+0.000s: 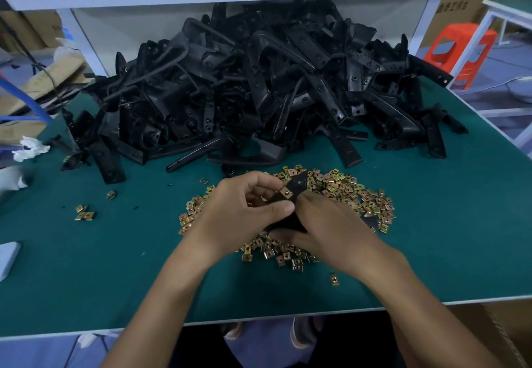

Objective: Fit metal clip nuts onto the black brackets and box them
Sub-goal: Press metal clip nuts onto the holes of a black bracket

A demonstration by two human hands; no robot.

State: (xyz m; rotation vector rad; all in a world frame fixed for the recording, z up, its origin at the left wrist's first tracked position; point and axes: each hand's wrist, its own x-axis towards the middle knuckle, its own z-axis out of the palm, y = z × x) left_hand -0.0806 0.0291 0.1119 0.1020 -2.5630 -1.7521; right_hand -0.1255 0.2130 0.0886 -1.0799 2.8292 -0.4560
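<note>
Left hand (247,209) pinches one clip nut (288,193) against the black bracket (299,183), which the right hand (325,223) grips; advise pushing it squarely home until the holes align.

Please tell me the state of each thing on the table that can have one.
left hand: pinches the clip nut
right hand: grips the black bracket
clip nut: seated on the bracket's upper end
black bracket: held tilted over the clip nut pile
clip nut pile: loose on the table
bracket pile: heaped behind
</note>
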